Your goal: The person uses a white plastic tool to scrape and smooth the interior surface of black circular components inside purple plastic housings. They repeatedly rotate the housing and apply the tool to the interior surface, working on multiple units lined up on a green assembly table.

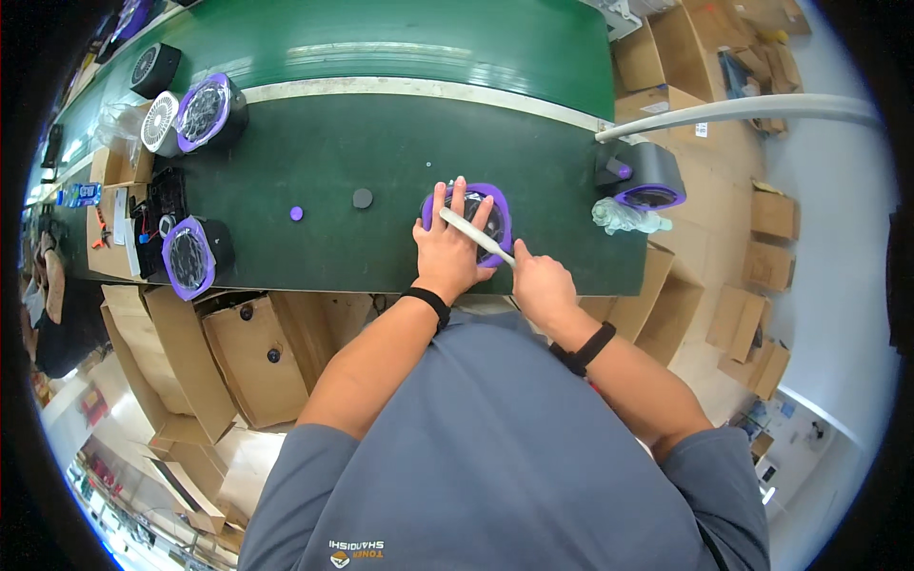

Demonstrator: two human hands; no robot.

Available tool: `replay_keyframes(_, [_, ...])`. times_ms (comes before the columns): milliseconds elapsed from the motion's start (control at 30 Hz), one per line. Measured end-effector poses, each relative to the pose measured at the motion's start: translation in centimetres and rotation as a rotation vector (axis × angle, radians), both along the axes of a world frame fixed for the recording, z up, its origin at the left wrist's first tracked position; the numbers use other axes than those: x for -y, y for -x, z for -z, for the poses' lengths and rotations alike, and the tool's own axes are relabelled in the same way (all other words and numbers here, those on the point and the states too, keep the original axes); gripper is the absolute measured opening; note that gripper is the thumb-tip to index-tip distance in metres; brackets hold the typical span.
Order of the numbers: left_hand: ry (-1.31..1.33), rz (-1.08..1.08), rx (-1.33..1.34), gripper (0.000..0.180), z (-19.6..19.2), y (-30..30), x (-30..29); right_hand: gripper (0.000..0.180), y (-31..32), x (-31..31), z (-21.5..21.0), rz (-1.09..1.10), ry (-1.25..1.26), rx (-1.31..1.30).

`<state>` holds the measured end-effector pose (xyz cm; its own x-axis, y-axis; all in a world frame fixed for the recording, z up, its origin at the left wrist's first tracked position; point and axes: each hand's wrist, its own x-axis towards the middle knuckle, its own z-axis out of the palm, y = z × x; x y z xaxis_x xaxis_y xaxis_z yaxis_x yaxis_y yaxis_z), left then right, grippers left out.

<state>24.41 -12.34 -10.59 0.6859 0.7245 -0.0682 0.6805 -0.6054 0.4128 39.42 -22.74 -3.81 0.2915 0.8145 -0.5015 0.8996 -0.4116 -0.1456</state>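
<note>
My left hand (447, 255) lies with spread fingers over a purple-rimmed unit with a dark, shiny face (504, 202) near the front edge of the green table. Part of that face is hidden under the fingers. In my right hand (546, 289), closed, is a slim white stick-like tool (481, 239). It slants across the unit, and its far end reaches the left hand's fingers. To the left on the table lie a dark grey round cap (363, 198) and a small purple round piece (296, 214).
Similar purple-rimmed units (188, 258) stand at the left, beside an open cardboard box (111, 228). At the right are another dark unit (652, 171), a crumpled plastic bag (630, 217) and a curved pale arm (743, 107). Cardboard boxes (255, 362) stand below the table edge.
</note>
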Motion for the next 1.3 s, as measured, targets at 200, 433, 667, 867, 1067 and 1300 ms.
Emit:
replay_keyframes(200, [-0.005,0.006,0.054,0.129,0.7,-0.1,-0.6,0.044,-5.4,-0.9,-0.3,-0.064,-0.038,-0.314])
replay_keyframes(433, [-0.032,-0.046,0.077,0.121,1.0,-0.5,0.0,0.036,-7.1,-4.7,-4.0,-0.214,0.107,-0.233])
replay_keyframes(667, [0.007,-0.034,0.058,0.119,0.3,-0.5,-0.1,0.038,-4.9,-1.5,-5.1,-0.125,0.115,-0.128])
replay_keyframes(867, [-0.029,0.017,0.062,0.120,0.8,-0.3,0.1,0.035,-4.2,-2.1,-3.8,-0.160,0.146,-0.095])
replay_keyframes(1067, [-0.065,0.019,0.080,0.120,1.4,-0.5,-0.3,0.034,-6.4,-3.5,-4.2,-0.162,0.062,-0.245])
replay_keyframes(1300, [-0.008,0.004,0.059,0.117,0.2,-0.2,-0.3,0.038,-9.6,-6.0,-13.6,-0.060,0.078,-0.091])
